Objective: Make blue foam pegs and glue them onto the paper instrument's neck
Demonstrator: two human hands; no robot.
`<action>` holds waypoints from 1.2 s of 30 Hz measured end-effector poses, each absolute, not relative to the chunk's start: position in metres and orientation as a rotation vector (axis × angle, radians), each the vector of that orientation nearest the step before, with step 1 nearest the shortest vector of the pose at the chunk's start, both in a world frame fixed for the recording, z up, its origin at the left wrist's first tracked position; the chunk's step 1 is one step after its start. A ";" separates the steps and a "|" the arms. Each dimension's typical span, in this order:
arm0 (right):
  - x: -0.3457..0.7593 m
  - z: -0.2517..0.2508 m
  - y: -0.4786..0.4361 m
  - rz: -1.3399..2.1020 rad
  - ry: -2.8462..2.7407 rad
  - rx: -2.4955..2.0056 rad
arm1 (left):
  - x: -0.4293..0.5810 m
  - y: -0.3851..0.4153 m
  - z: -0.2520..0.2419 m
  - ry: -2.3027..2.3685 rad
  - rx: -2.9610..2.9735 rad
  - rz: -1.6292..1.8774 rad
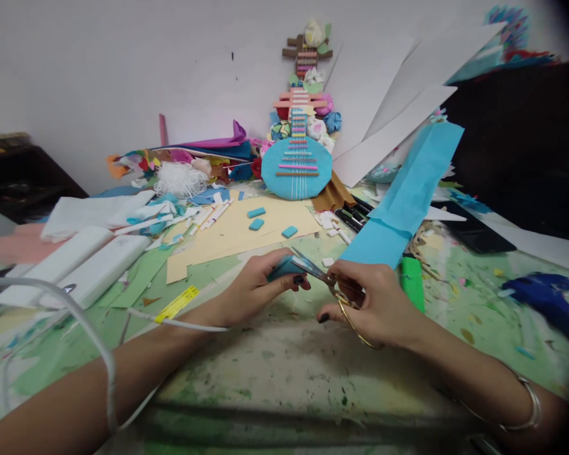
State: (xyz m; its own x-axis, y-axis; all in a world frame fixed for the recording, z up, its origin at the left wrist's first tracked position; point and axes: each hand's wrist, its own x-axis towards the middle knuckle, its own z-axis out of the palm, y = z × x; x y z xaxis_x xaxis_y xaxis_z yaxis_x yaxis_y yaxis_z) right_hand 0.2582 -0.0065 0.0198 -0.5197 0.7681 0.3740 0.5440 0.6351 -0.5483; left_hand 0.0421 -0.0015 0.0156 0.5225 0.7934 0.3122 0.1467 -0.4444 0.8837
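Between the thumb and fingers of my left hand [260, 281] is a small blue paper piece [283, 268]. My right hand [379, 297] grips gold-handled scissors [344, 303], whose blades point left and meet the blue piece; whether they are cutting into it I cannot tell. Behind my hands, three small blue rectangular pieces [256, 224] lie on a cream sheet [218, 237]. A long strip of blue crepe paper [398, 196] leans behind my right hand. A paper lute-like model [296, 167] with a blue round body stands against the wall.
White power banks [97, 272] and a grey cable [83, 316] lie at the left. A green glue stick or marker [411, 284], a black phone [474, 227] and a blue glue gun [545, 294] are at the right. Paper scraps and white yarn [183, 180] fill the back left.
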 end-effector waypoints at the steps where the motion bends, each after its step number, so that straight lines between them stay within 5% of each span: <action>1: 0.258 0.020 -0.007 0.479 -2.259 -1.015 | 0.042 -0.002 0.016 0.763 1.900 0.944; 36: 0.264 0.015 0.000 0.589 -2.190 -1.011 | 0.039 0.003 0.012 0.665 1.620 0.809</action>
